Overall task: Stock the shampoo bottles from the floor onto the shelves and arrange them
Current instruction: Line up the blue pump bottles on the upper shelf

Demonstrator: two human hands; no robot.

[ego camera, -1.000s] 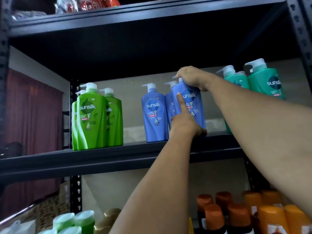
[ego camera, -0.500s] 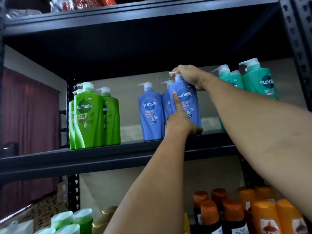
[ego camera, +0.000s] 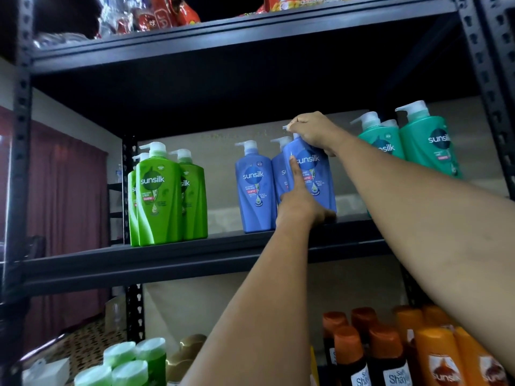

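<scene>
- Gripping the pump top of a blue shampoo bottle [ego camera: 315,174], the right hand [ego camera: 313,129] has its fingers curled round the white nozzle from above.
- At the bottle's base, the left hand [ego camera: 299,210] holds the lower left corner, its forefinger stretched straight up the front label and the other fingers curled under the bottom edge.
- That blue bottle stands on the middle shelf [ego camera: 195,260], leaning slightly, with its base near the shelf's front edge.
- Just beside it on the left stand two more blue bottles [ego camera: 255,188], upright; the nearer one is partly hidden behind the held bottle and touches it.
- Farther left on the same shelf, well apart, is a cluster of green bottles [ego camera: 158,196] with white pumps.
- To the right, behind the right forearm, are teal bottles [ego camera: 426,143], also with white pumps.
- On the shelf above lie red snack packets [ego camera: 164,15].
- On the lower shelf, at the right, stand orange bottles [ego camera: 440,358] with brown and orange caps; at the left, pale green caps [ego camera: 131,363] and a gold cap show.
- A dark red curtain [ego camera: 64,204] hangs at far left.
</scene>
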